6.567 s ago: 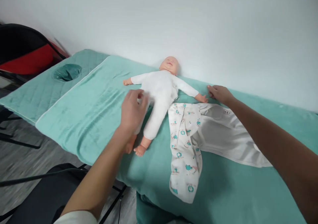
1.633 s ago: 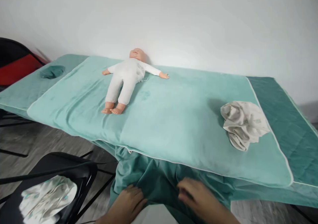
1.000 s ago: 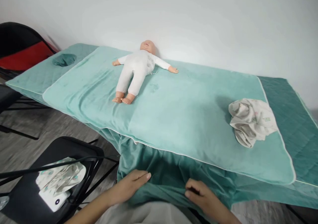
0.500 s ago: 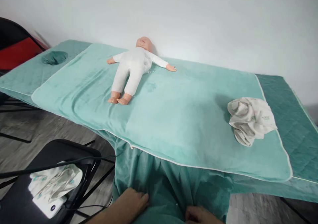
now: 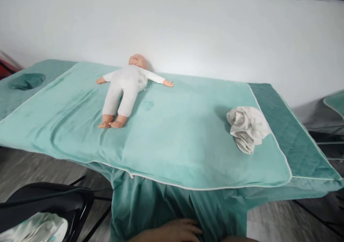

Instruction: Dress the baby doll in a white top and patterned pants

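Note:
My left hand (image 5: 181, 230) lies low over the dark green cloth (image 5: 150, 206) that hangs from the table's front side, its fingers stretched out and nothing seen in them. Only a sliver of my right hand (image 5: 238, 239) shows at the bottom edge; its fingers are hidden. Beyond them, a baby doll (image 5: 125, 81) with a white cloth body lies on its back on the light green sheet (image 5: 177, 127), arms spread, head by the wall. A crumpled white printed cloth (image 5: 248, 125) rests on the sheet's right part. Both hands are apart from the doll and that cloth.
The padded table (image 5: 290, 127) has a face hole (image 5: 27, 81) at its left end and stands against a white wall (image 5: 188, 30). At lower left, a black folding chair (image 5: 48, 195) holds another printed cloth (image 5: 40, 227). A dark cable (image 5: 61, 191) crosses above the chair.
The view has tilted up and turned right, so the doll and cloth appear further left. My left hand has shifted right, towards the right hand, which has mostly dropped out of view.

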`<state>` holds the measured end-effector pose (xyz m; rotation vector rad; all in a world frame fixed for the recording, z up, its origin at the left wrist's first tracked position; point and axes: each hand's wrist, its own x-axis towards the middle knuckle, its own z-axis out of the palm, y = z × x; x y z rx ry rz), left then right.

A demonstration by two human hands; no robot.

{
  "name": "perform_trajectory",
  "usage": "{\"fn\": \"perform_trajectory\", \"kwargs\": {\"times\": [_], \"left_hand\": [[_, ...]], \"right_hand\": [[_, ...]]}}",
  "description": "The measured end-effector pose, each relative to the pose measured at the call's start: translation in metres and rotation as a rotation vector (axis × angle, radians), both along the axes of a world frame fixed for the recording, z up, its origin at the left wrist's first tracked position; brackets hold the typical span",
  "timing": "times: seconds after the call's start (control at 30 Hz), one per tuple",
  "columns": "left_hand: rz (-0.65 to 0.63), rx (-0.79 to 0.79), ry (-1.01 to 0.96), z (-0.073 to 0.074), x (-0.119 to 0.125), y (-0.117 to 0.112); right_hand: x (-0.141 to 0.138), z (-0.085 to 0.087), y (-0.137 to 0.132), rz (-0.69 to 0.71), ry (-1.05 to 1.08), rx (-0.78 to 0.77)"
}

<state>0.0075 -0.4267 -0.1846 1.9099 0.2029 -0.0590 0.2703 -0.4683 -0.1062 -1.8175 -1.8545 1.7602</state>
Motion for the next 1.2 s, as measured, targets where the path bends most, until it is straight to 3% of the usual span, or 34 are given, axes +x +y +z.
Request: {"fn": "perform_trajectory", "kwargs": {"times": [0.07,0.1,0.17,0.23,0.33,0.4,0.47,0.53,0.63,0.73,0.8,0.87,1.0,1.1,1.2], "left_hand": [[0.017,0.028,-0.009,-0.004,0.004,0.005],[0.062,0.042,-0.035,0.001,0.006,0.011],[0.204,0.062,-0.115,0.026,0.014,0.031],[0.363,0.092,-0.193,0.060,0.027,0.058],[0.569,0.122,-0.330,0.100,0.058,0.109],[0.643,0.136,-0.350,0.109,0.082,0.146],[0.759,0.099,-0.314,0.106,0.105,0.180],[0.853,-0.018,-0.282,0.099,0.122,0.205],[0.905,-0.091,-0.302,0.091,0.136,0.223],[0.899,-0.091,-0.405,0.086,0.139,0.226],[0.908,-0.082,-0.510,0.083,0.137,0.225],[0.969,-0.031,-0.565,0.080,0.136,0.223],[1.255,0.057,-0.610,0.077,0.132,0.220],[1.439,-0.061,-0.687,0.079,0.127,0.221],[1.525,-0.267,-0.685,0.082,0.117,0.230]], "right_hand": [[0.005,0.008,0.005,0.016,0.044,-0.044],[0.009,0.012,0.009,0.031,0.072,-0.079],[0.020,0.024,0.019,0.041,0.123,-0.117],[0.036,0.037,0.036,-0.013,0.153,-0.075],[0.066,0.053,0.074,-0.338,0.022,0.347],[0.087,0.057,0.106,-0.503,-0.151,0.769],[0.107,0.053,0.141,-0.633,-0.330,1.099],[0.122,0.045,0.173,-0.779,-0.456,1.218],[0.130,0.032,0.210,-0.961,-0.388,1.061],[0.114,0.031,0.228,-1.077,-0.321,0.936],[0.090,0.038,0.231,-0.998,-0.229,0.948],[0.061,0.048,0.229,-0.826,-0.098,0.939],[0.011,0.069,0.226,-0.676,0.006,0.884],[-0.001,0.077,0.228,-0.641,-0.008,0.887],[0.012,0.078,0.235,-0.657,-0.161,0.914]]}}
